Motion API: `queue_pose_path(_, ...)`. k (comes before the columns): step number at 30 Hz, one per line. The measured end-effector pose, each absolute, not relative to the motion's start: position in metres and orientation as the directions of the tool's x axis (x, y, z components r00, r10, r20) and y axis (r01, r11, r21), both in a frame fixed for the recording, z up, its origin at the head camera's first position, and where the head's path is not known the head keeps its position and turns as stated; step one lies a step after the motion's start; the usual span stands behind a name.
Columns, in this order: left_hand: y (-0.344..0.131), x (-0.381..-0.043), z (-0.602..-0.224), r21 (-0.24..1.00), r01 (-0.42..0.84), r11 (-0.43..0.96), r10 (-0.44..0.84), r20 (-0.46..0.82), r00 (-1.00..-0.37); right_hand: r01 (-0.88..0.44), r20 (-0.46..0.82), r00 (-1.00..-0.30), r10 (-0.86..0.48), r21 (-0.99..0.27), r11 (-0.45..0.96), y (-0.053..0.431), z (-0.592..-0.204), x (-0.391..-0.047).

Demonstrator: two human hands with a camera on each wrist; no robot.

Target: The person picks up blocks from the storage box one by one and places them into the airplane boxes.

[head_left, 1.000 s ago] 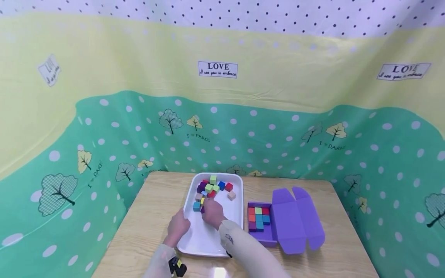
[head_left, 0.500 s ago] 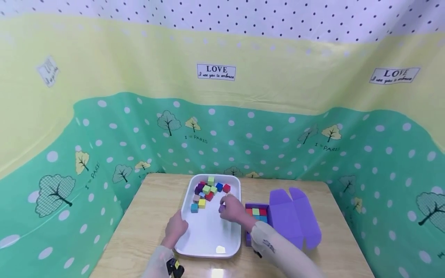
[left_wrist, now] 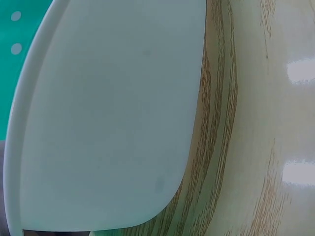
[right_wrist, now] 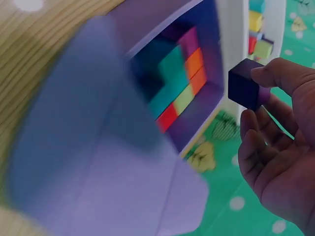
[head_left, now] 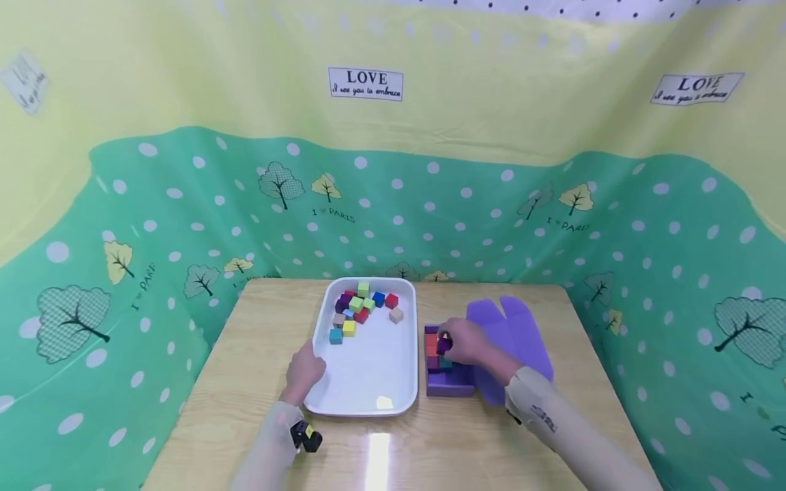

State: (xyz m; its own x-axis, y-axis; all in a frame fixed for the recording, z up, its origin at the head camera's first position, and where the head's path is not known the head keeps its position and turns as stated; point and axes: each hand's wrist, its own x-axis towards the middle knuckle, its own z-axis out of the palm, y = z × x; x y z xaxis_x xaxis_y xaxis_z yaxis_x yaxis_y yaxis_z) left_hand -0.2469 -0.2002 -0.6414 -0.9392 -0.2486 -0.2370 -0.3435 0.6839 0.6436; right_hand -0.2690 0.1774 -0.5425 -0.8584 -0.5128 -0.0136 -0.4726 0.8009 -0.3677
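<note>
My right hand is over the purple box, pinching a dark purple cube between thumb and fingers. In the right wrist view the cube is apart from the box, whose coloured cubes lie side by side in rows. My left hand grips the left rim of the white tray; the left wrist view shows mostly the tray's wall, with the fingers hidden. Several loose cubes, among them a yellow cube and a teal cube, sit toward the tray's far left.
The box's open lid lies to its right, partly behind my right forearm. Tray and box stand close together on the wooden table. A patterned green and yellow curtain hangs round the back and sides.
My right hand has taken the purple cube from the pile in the tray and carried it right, over the box. My left hand stays on the tray. The head view has tilted down.
</note>
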Motion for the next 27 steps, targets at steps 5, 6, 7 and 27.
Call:
queue_pose_path(5, -0.205, -0.249, -0.637, 0.618, -0.311, 0.722, -0.239, -0.199, -0.95, -0.432, -0.09, -0.868, -0.488, -0.348, 0.832, 0.194, -0.543, -0.269)
queue_pose_path(6, -0.206, -0.249, -0.637, 0.617, -0.302, 0.726, -0.235, -0.189, -0.953, -0.428, -0.1, -0.868, -0.486, -0.346, 0.835, 0.195, -0.544, -0.269)
queue_pose_path(7, -0.206, -0.249, -0.637, 0.618, -0.295, 0.729, -0.232, -0.182, -0.956, -0.423, -0.109, -0.868, -0.484, -0.347, 0.837, 0.196, -0.545, -0.269)
queue_pose_path(27, -0.203, -0.246, -0.64, 0.642, -0.323, 0.696, -0.237, -0.219, -0.946, -0.388, -0.22, -0.871, -0.44, -0.241, 0.889, 0.198, -0.573, -0.27)
